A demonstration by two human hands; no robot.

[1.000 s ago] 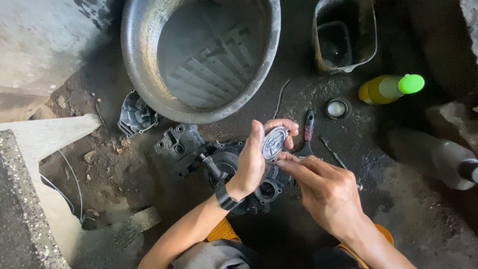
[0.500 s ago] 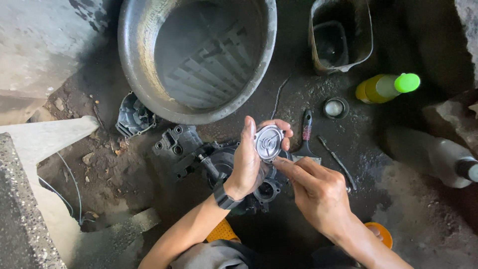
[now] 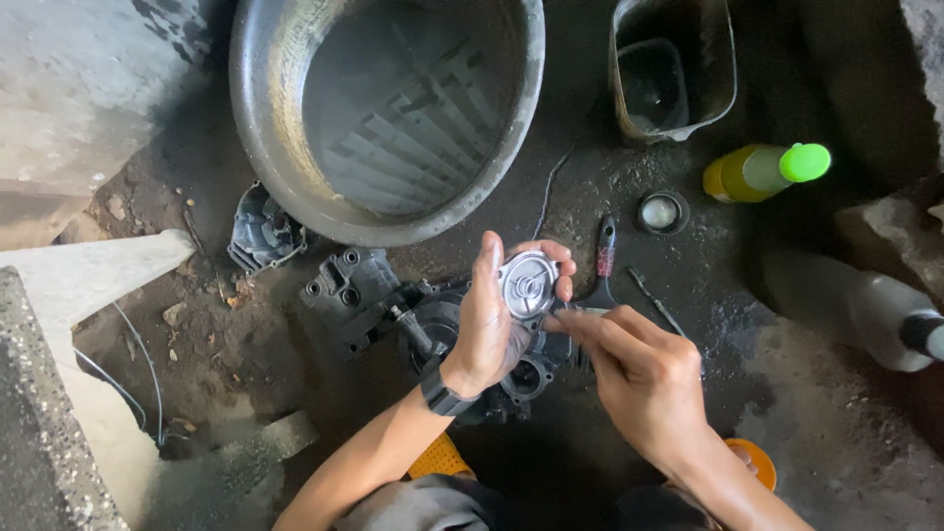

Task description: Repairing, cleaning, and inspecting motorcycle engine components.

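Left hand point(image 3: 489, 329) grips a round grey metal cover point(image 3: 528, 285), fingers wrapped around its rim, held up over the dark engine casing point(image 3: 393, 305) on the floor. Right hand point(image 3: 644, 379) mostly closed, fingertips point(image 3: 559, 322) at the cover's lower edge; possibly pinching something small, can't tell. Big metal basin point(image 3: 256, 118) sits behind, yellow bottle point(image 3: 752, 172) to the right.

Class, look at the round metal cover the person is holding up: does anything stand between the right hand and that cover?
Nothing visible does. The left hand holds the round metal cover above the dark engine casing, and the right hand has its fingertips at the cover's lower edge.
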